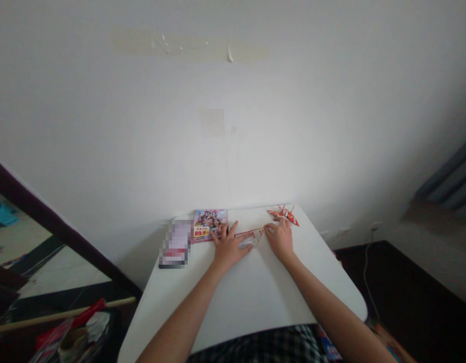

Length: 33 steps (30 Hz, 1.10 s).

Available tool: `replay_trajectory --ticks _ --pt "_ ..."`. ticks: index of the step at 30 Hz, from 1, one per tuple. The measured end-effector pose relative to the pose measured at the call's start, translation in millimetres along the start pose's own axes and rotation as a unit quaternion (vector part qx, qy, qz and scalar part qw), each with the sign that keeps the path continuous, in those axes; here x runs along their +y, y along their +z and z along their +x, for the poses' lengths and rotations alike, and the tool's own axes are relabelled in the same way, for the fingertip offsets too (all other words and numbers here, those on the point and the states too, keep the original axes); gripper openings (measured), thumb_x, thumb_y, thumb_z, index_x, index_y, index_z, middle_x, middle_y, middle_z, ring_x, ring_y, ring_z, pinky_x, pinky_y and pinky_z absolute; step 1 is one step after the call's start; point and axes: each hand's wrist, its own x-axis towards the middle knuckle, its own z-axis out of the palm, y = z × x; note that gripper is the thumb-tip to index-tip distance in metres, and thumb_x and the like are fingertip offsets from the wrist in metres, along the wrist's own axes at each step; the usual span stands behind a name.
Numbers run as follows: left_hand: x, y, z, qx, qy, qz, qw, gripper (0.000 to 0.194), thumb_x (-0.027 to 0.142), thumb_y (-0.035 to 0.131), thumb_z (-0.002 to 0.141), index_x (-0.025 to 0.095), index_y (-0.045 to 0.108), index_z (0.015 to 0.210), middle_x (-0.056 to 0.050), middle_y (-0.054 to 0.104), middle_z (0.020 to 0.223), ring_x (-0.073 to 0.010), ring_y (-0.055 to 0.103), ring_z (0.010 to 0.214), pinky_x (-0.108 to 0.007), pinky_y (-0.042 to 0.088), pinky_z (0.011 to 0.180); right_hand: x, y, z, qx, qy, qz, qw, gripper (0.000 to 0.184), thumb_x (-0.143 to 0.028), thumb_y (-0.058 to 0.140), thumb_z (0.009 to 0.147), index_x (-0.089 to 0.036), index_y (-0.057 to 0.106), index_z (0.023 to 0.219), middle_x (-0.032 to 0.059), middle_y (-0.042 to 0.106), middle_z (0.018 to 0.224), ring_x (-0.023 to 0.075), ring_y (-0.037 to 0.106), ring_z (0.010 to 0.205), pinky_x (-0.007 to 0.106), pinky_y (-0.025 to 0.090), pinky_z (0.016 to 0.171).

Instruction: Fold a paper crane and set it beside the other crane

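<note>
A folded piece of printed paper [257, 236], white with red edging and roughly triangular, lies on the white table [251, 287]. My left hand [228, 246] rests flat across its left part, fingers spread, with some fingertips reaching the colourful printed flyer [205, 222]. At the paper's right corner, my right hand [281, 241] has its thumb and index finger closed together on the edge. Just beyond that hand sits a red-and-white folded paper figure [291, 216] with pointed ends, partly covered by my fingers.
A phone-like device [176, 244], blurred out, lies at the table's left edge. The wall [233, 166] rises directly behind the table. To the lower left stand a wooden stick [119, 302] and a bin-like container with bags. A cable [366, 272] hangs at the right.
</note>
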Motion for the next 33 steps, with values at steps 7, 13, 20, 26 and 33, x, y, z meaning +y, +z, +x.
replay_trajectory --ticks 7,13,20,26,33 --pt "1.1 -4.0 -1.1 -0.010 -0.003 0.002 1.000 0.047 0.068 0.058 0.083 0.061 0.055 0.130 0.010 0.027 0.166 -0.0425 0.014 0.152 -0.079 -0.003 0.113 1.3 0.1 1.3 -0.006 0.006 -0.004 1.000 0.022 -0.034 0.059 0.092 -0.026 0.079 0.095 0.0122 0.059 0.120 0.0294 0.047 0.121 0.042 0.042 0.102" --pt "1.0 -6.5 -1.3 -0.020 0.003 0.001 1.000 0.048 0.068 0.059 0.082 0.062 0.054 0.130 0.011 0.027 0.165 -0.0425 0.015 0.152 -0.078 -0.002 0.114 -2.2 -3.5 0.3 0.000 0.009 -0.011 1.000 0.019 -0.033 0.060 0.091 -0.026 0.078 0.091 0.0117 0.060 0.115 0.0298 0.048 0.118 0.041 0.044 0.098" --pt "-3.0 0.4 0.5 -0.009 0.011 -0.010 1.000 0.047 0.069 0.058 0.082 0.063 0.055 0.129 0.010 0.029 0.165 -0.0422 0.015 0.152 -0.081 -0.004 0.111 -4.2 -2.7 -0.7 -0.006 0.030 -0.021 0.999 0.014 -0.033 0.064 0.088 -0.027 0.077 0.091 0.0099 0.060 0.116 0.0291 0.049 0.116 0.039 0.044 0.094" --pt "-2.7 -0.7 0.1 -0.005 0.008 -0.011 1.000 0.047 0.070 0.058 0.082 0.063 0.056 0.128 0.010 0.027 0.165 -0.0427 0.016 0.152 -0.080 -0.005 0.111 -6.0 -6.0 -3.0 -0.015 0.036 -0.009 0.999 0.015 -0.036 0.067 0.087 -0.028 0.077 0.094 0.0089 0.060 0.118 0.0291 0.049 0.117 0.039 0.043 0.093" --pt "-3.3 0.6 -0.7 0.010 0.008 -0.021 1.000 0.048 0.070 0.060 0.081 0.062 0.056 0.128 0.007 0.029 0.165 -0.0427 0.017 0.151 -0.081 -0.005 0.110 -4.7 -7.3 -3.3 -0.040 0.034 0.016 0.999 0.016 -0.039 0.071 0.084 -0.031 0.077 0.097 0.0076 0.058 0.122 0.0299 0.047 0.121 0.043 0.041 0.098"
